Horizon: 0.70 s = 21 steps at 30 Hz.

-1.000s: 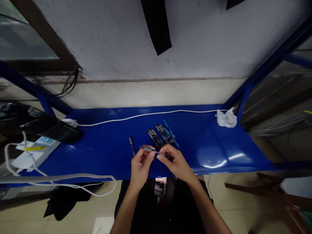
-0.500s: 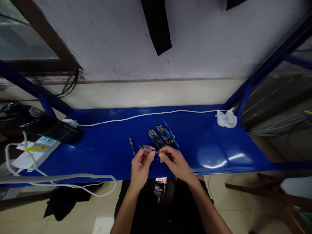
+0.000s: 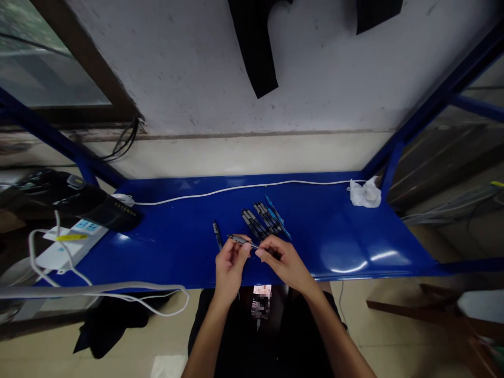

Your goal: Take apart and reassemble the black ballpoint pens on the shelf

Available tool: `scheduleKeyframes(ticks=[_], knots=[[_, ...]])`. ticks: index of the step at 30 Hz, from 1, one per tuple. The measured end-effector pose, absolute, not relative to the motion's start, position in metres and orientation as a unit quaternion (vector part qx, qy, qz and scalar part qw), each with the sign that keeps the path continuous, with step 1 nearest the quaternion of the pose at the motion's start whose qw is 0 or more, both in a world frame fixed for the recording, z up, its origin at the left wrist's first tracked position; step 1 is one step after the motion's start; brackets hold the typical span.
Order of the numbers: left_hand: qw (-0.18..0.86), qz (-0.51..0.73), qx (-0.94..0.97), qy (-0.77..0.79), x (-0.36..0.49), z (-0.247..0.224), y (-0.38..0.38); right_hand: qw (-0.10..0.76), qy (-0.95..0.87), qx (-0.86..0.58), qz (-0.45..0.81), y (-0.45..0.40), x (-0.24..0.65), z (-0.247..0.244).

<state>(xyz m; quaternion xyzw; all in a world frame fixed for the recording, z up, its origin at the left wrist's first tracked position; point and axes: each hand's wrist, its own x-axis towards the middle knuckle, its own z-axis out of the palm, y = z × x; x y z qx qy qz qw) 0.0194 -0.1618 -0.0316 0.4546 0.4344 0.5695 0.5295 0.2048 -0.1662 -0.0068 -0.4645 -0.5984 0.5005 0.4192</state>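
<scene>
The left hand (image 3: 231, 270) is closed in a pinch on a grey-gripped pen (image 3: 240, 240), whose thin end runs across to the right hand (image 3: 285, 262). That hand's curled fingertips (image 3: 260, 252) sit at the pen's end, though whether they grip it I cannot tell. Just ahead of the right hand, a bundle of black and blue pens (image 3: 263, 220) lies on the blue metal table (image 3: 189, 210), and a lone black pen (image 3: 217, 234) lies just beyond the left hand. Well right of the right hand sits a crumpled white plastic bag (image 3: 365, 193) — a white cable (image 3: 244, 186) runs behind the pens.
</scene>
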Motion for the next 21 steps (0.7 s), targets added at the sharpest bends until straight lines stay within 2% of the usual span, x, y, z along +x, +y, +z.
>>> scheduleKeyframes(ticks=[11, 21], knots=[[0.519, 0.576, 0.475, 0.417, 0.0196, -0.0310, -0.1602, 0.398, -0.640, -0.455, 0.475, -0.1674, 0.2054, 0.0009], [0.523, 0.584, 0.460, 0.416, 0.0212, -0.0285, -0.1605, 0.430, -0.616, -0.452, 0.482, -0.1670, 0.2047, -0.0045]])
